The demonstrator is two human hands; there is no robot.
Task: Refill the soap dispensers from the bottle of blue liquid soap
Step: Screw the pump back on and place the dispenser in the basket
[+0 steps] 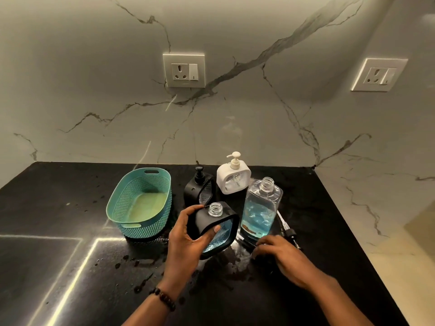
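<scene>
My left hand (188, 241) grips a black-framed soap dispenser (213, 228), tilted, its clear neck uncapped and blue soap showing in its window. Just right of it the clear bottle of blue liquid soap (260, 208) stands upright without a cap, roughly half full. My right hand (280, 257) rests low on the counter in front of that bottle, fingers curled down beside a loose pump with its tube (287, 229); whether it grips anything is hidden. Behind stand a second black dispenser (200, 190) and a white dispenser (233, 178), both with pumps fitted.
A teal perforated basket (141, 201) sits left of the dispensers. The black counter (70, 231) is wet, with drops and a puddle under my hands. The marble wall behind carries two sockets, and the counter's right edge runs close to the bottle.
</scene>
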